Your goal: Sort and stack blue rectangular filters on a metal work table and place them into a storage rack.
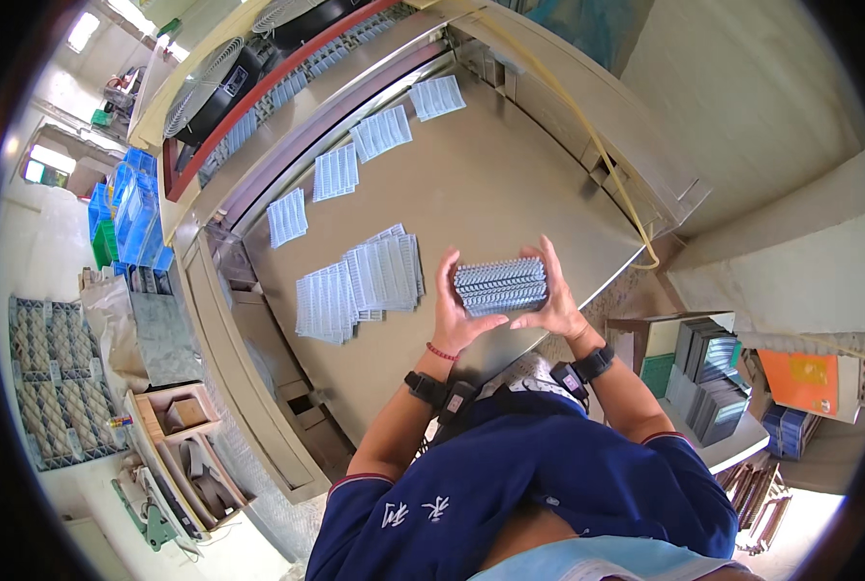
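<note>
Ribbed stack (500,287), one, held between two hands (457,322), two fans (217,92)

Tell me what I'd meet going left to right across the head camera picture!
Blue plastic bins → big spread of pale sheets → left hand → ridged grey bundle → right hand → stacks of dark grey pieces → orange board.

Two white characters (436,508) on the dark blue shirt (548,460), label on a wrist device (455,399) too small to read
</note>
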